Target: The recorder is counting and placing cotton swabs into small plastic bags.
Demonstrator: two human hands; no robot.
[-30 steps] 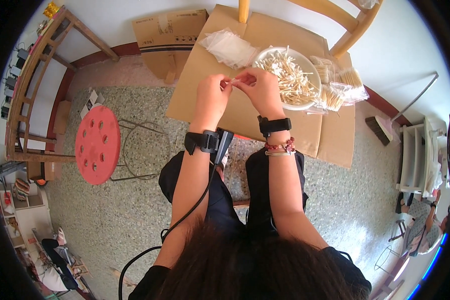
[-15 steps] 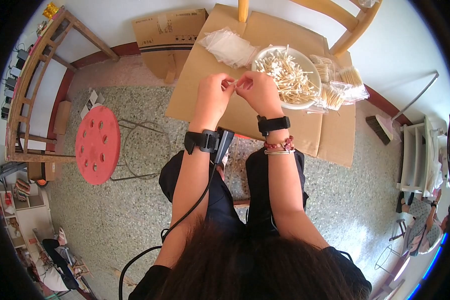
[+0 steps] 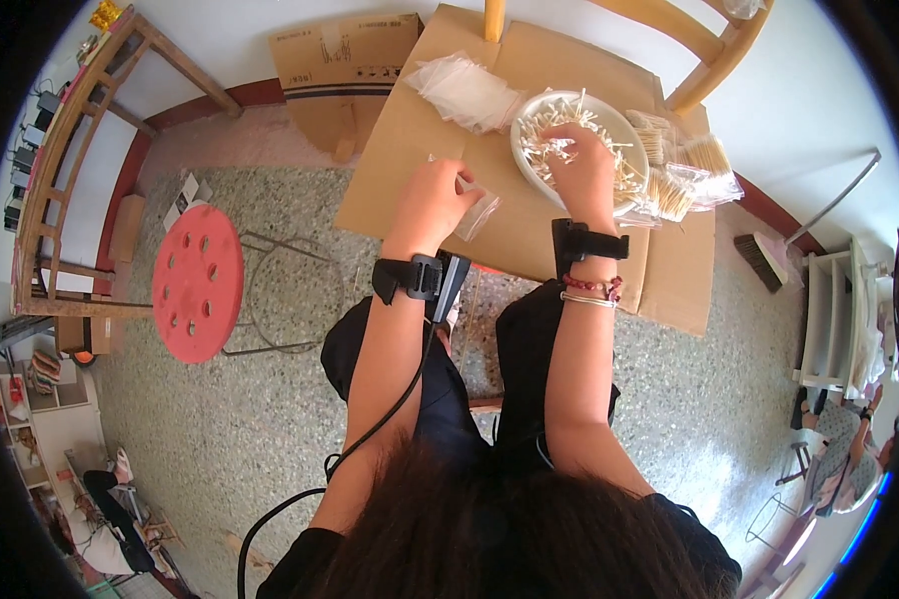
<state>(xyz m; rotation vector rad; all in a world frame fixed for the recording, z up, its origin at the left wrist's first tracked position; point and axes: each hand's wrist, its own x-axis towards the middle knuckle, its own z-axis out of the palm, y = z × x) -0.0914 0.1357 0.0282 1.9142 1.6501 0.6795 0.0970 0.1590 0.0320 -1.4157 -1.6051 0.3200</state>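
Note:
My left hand (image 3: 435,207) is closed on a small clear plastic bag (image 3: 479,215), which hangs beside its fingertips over the cardboard (image 3: 380,190). To its right stands a round white bowl (image 3: 624,130) heaped with loose cotton swabs (image 3: 574,110). My right hand (image 3: 584,165) is down in the bowl, its curled fingers closed among the swabs. How many swabs it grips is hidden. Beyond my left hand lies a pile of flat clear bags (image 3: 464,90). Right of the bowl are several clear bags packed with swabs (image 3: 707,155).
The cardboard lies on a wooden chair (image 3: 709,80). At left stands a red round stool (image 3: 198,285), with a cardboard box (image 3: 345,65) by the wall. A broom (image 3: 759,262) leans at right. Other people sit at the lower left and right edges. A black cable (image 3: 375,429) runs along my left arm.
My right hand has left my left hand and moved right into the bowl of swabs. The left hand has shifted slightly, and the bag beside its fingers now shows.

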